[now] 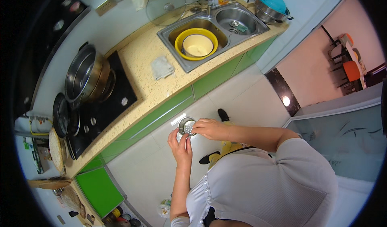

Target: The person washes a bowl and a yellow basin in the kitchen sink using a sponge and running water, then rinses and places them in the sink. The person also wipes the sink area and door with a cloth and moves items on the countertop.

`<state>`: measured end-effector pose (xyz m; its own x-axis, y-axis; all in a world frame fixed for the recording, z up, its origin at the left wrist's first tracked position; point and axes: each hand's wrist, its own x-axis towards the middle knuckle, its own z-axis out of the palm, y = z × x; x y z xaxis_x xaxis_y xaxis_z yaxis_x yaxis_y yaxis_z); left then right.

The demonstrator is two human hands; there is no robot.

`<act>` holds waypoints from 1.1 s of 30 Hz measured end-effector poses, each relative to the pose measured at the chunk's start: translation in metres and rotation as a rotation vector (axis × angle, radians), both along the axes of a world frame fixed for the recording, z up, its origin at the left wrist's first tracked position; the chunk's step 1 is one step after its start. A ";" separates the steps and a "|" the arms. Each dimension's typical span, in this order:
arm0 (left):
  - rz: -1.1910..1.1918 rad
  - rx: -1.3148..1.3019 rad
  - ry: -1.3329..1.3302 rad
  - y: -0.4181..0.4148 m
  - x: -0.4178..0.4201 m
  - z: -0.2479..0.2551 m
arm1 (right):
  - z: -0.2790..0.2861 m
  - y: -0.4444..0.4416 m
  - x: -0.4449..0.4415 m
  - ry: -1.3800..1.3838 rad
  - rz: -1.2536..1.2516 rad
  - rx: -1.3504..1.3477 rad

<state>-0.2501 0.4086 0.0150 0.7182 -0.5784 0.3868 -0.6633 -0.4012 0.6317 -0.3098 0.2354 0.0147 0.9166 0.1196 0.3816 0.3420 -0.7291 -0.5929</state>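
Observation:
Between my two hands, in front of my body and above the tiled floor, is a small round metal strainer (187, 126) with a perforated bottom. My left hand (182, 145) grips its near left rim with fingers and thumb. The fingers of my right hand (210, 128) rest on its right side and reach over the rim. A crumpled pale cloth (162, 67) lies on the speckled countertop beside the sink. Inside the left sink basin sits a yellow basin (179, 50) with a cream-coloured bowl (197, 45) in it.
A large steel pot (87, 73) and a dark frying pan (60, 115) are on the black gas hob (127, 91) at the left. Steel pots with a blue bowl (272, 2) stand right of the sink (228, 41). A doorway opens at the right; a jar (164, 208) is on the floor.

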 end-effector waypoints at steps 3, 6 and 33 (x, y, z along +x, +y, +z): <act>-0.045 0.014 0.004 -0.074 0.009 -0.001 | -0.001 -0.071 0.000 -0.046 -0.048 0.030; -0.098 0.053 -0.004 -0.161 0.024 -0.006 | -0.005 -0.156 0.004 -0.009 -0.108 0.017; 0.832 -0.480 1.551 -0.430 0.256 -0.160 | -0.106 -0.554 0.175 0.145 -0.727 0.302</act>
